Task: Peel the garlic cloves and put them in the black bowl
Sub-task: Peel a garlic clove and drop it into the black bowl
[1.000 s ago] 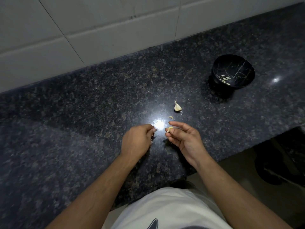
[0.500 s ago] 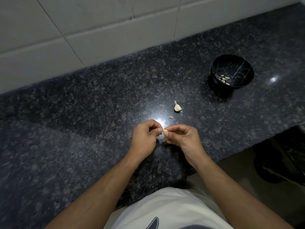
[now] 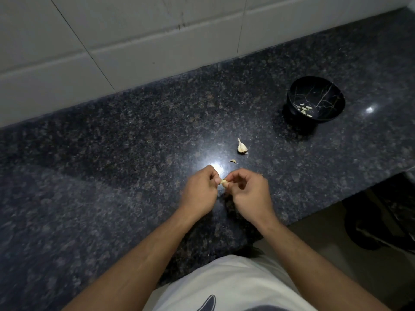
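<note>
A small pale garlic clove (image 3: 224, 182) is pinched between the fingertips of my left hand (image 3: 201, 191) and my right hand (image 3: 249, 191), just above the dark granite counter (image 3: 112, 164). Both hands meet at the clove with curled fingers. Beyond them on the counter lie a remnant of the garlic bulb (image 3: 242, 147) with its stem up and a small loose piece (image 3: 233, 161), skin or clove I cannot tell. The black bowl (image 3: 336, 102) with gold veins stands at the far right and holds several peeled cloves (image 3: 305, 110).
A white tiled wall (image 3: 134, 41) runs along the back of the counter. The counter's front edge drops off at the lower right, where dark footwear (image 3: 381, 225) lies on the floor. A bright light reflection sits just beyond my hands.
My hands were apart, the clove held in the right hand alone. They have come together, and both now pinch the clove.
</note>
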